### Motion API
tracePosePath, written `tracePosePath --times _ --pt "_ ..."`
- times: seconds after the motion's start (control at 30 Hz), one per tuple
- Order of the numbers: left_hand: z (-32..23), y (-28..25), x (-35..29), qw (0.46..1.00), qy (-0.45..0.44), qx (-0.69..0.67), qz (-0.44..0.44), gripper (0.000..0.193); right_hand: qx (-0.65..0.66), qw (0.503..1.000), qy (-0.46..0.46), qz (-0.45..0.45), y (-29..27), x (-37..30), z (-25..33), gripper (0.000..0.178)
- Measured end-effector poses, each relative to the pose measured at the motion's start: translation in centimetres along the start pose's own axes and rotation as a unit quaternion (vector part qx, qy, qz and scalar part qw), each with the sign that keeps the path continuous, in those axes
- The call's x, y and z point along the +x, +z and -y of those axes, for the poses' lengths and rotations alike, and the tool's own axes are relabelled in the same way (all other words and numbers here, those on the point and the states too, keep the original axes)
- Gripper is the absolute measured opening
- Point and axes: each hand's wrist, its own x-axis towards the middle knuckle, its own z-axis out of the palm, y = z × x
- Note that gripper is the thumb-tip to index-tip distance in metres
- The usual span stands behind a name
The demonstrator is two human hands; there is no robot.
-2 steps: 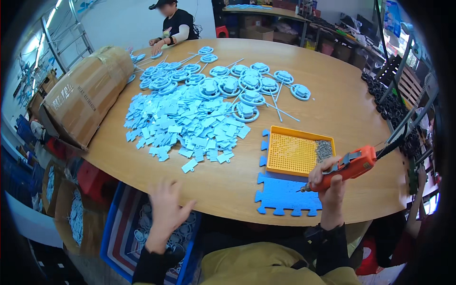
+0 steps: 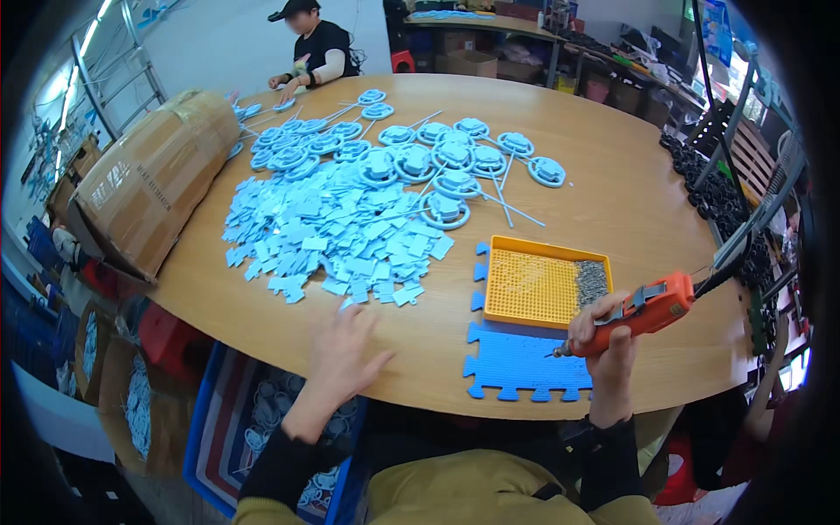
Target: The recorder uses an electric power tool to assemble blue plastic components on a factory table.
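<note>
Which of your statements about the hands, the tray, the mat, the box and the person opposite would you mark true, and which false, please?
1. The right hand grips an orange electric screwdriver. True.
2. The left hand holds a second screwdriver. False: it holds none, and is by the near edge of the pile of light-blue plastic plates.
3. Small metal screws lie heaped at the right end of the yellow tray. True.
4. The jigsaw-edged foam mat is red. False: it is blue.
5. The cardboard box lies on the table's right side. False: it lies on the left.
6. The person opposite wears a dark cap. True.
</note>
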Motion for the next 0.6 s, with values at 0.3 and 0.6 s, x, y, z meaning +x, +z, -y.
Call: tracePosePath --times 0.3,0.6 --pt "-3.6 12.1 27.2 1.000 0.012 -0.028 0.006 0.072 -0.040 0.998 -0.021 -0.037 -3.2 3.3 0.9 0.054" --pt "1.0 14.1 32.9 0.987 0.027 -0.121 -0.100 0.047 -0.050 0.996 0.020 -0.075 -4.7 9.1 -5.2 0.052"
